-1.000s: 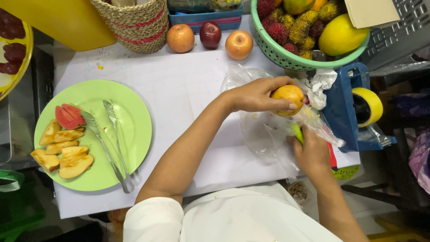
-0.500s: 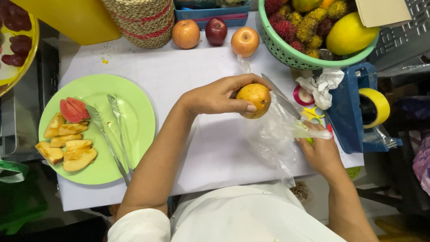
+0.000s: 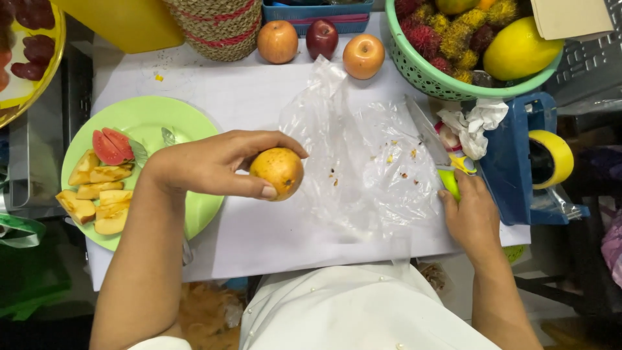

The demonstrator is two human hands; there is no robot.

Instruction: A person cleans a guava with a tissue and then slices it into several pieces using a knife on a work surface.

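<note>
My left hand [image 3: 214,165] holds a round orange-yellow fruit [image 3: 277,172] between thumb and fingers. It hovers just above the white board [image 3: 259,97], at the right rim of the green plate [image 3: 152,113]. My right hand [image 3: 473,214] rests at the board's right edge, its fingers closed on the green handle of a knife [image 3: 448,181]. The knife's blade points up and left along a crumpled clear plastic bag [image 3: 363,162], which lies flat between my two hands with crumbs on it.
The plate carries yellow fruit wedges [image 3: 97,194], red slices [image 3: 111,146] and partly hidden tongs. At the back stand three apples [image 3: 321,40], a woven basket [image 3: 217,26] and a green basket of fruit [image 3: 440,78]. A blue tape dispenser [image 3: 518,162] and tissue [image 3: 473,123] sit right.
My left hand has carried the fruit leftward, out of the bag and toward the green plate. The bag now lies flat and spread out. My right hand has settled lower at the knife handle.
</note>
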